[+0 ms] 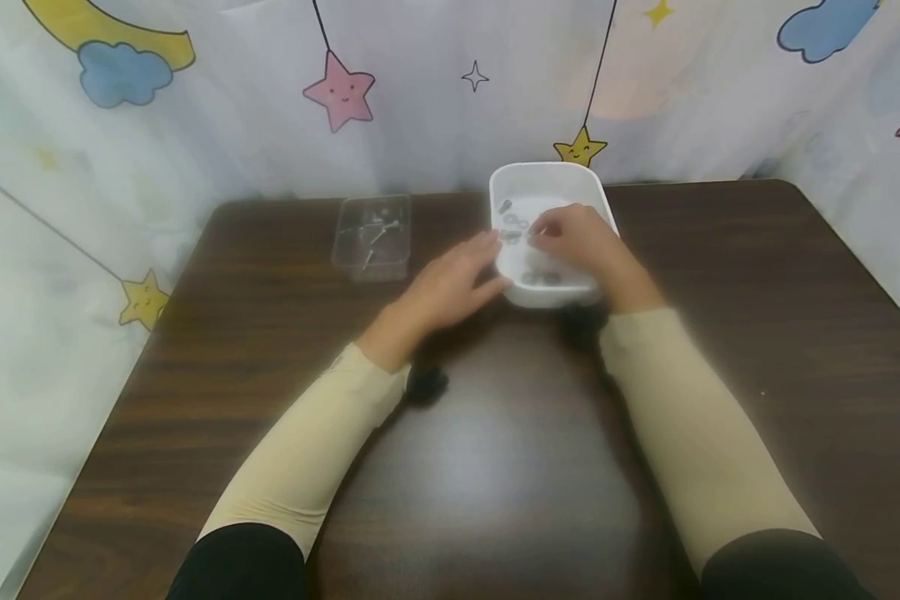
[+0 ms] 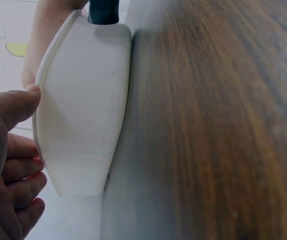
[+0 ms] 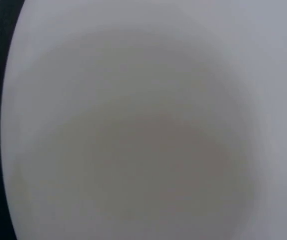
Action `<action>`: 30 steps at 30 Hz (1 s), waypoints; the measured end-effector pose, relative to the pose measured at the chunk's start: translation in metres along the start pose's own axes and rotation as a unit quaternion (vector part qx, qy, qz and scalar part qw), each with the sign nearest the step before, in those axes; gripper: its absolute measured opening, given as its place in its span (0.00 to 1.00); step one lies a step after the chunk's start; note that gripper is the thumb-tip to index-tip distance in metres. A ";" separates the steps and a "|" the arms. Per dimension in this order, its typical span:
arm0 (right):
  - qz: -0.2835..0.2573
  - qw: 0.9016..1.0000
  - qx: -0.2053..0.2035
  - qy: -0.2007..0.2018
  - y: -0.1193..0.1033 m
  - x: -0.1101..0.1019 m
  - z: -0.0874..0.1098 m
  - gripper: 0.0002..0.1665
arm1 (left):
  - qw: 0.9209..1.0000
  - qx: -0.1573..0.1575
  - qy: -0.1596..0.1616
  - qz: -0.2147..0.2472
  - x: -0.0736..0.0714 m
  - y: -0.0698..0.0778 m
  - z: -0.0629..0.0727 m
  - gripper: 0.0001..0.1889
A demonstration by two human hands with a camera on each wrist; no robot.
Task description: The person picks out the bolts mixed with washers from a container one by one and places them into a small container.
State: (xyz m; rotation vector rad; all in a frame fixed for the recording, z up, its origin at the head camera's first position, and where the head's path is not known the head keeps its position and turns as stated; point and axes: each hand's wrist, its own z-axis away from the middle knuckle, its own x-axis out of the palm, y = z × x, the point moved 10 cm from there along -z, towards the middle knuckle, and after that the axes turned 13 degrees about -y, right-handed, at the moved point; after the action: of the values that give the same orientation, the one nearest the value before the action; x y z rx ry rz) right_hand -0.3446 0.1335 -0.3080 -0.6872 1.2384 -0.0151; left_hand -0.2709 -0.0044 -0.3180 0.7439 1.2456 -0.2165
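Observation:
A white tray (image 1: 558, 295) holds several small metal parts, among them ring-shaped washers (image 1: 512, 220) and a bolt-like piece (image 1: 505, 206). My left hand (image 1: 453, 283) rests at the tray's left side, thumb and fingers loosely spread along the rim; the left wrist view shows the thumb (image 2: 18, 105) on the rim. Inside the tray my right hand (image 1: 581, 242) reaches down with bent fingers, fingertips close together beside the metal parts; whether they pinch one I cannot tell. In the right wrist view a blurred white tray wall (image 3: 158, 125) fills the picture.
Left of the tray stands a clear plastic box (image 1: 372, 271) with several screws (image 1: 378, 233) in it. Both stand near the far edge of the dark wooden table (image 1: 270, 333). A white curtain (image 1: 435, 108) printed with stars hangs right behind it.

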 end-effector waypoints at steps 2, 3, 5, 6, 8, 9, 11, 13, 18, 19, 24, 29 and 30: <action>0.002 1.000 0.001 -0.001 0.000 0.001 0.000 0.15 | 1.000 0.000 -0.002 -0.001 0.000 0.000 0.000 0.37; 0.004 1.000 0.001 0.000 0.000 0.001 0.000 0.15 | 1.000 0.000 -0.002 -0.001 0.001 0.000 0.000 0.37; 0.008 1.000 -0.003 0.004 -0.001 0.000 0.000 0.15 | 1.000 0.002 0.000 -0.002 0.000 0.000 -0.001 0.37; 0.009 1.000 -0.005 0.007 -0.001 0.000 0.000 0.14 | 1.000 0.004 0.001 -0.002 0.000 0.000 -0.001 0.36; 0.007 1.000 -0.008 0.011 -0.003 -0.002 0.000 0.13 | 1.000 0.005 0.003 -0.003 -0.001 0.001 -0.001 0.37; 0.005 1.000 -0.009 0.012 -0.004 -0.003 0.001 0.12 | 1.000 0.006 0.006 -0.003 -0.002 0.001 0.000 0.36; -0.001 1.000 -0.009 0.012 -0.005 -0.003 0.001 0.12 | 1.000 0.007 0.005 -0.002 -0.002 0.001 0.000 0.36; -0.006 1.000 -0.006 0.008 -0.006 -0.003 0.001 0.12 | 1.000 0.006 0.004 -0.002 -0.001 0.000 -0.001 0.36; -0.007 1.000 -0.008 0.007 -0.008 -0.002 0.002 0.11 | 1.000 0.004 0.001 -0.001 0.000 -0.001 -0.002 0.36; -0.009 1.000 -0.008 0.006 -0.008 -0.002 0.002 0.12 | 1.000 0.004 0.002 0.000 0.000 -0.002 -0.002 0.36; -0.011 1.000 -0.005 0.004 -0.008 -0.002 0.002 0.12 | 1.000 0.003 0.002 0.001 0.001 -0.002 -0.003 0.37; -0.015 1.000 0.001 0.000 -0.007 -0.001 0.001 0.12 | 1.000 0.006 0.004 0.001 0.001 -0.002 -0.003 0.37; -0.014 1.000 0.002 0.000 -0.007 0.000 0.001 0.12 | 1.000 0.007 0.004 0.001 0.001 -0.002 -0.003 0.37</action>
State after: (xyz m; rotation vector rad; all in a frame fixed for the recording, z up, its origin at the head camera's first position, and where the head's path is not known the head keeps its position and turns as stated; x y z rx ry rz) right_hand -0.3414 0.1289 -0.3041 -0.7012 1.2276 -0.0400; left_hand -0.2738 -0.0036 -0.3196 0.7576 1.2527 -0.2207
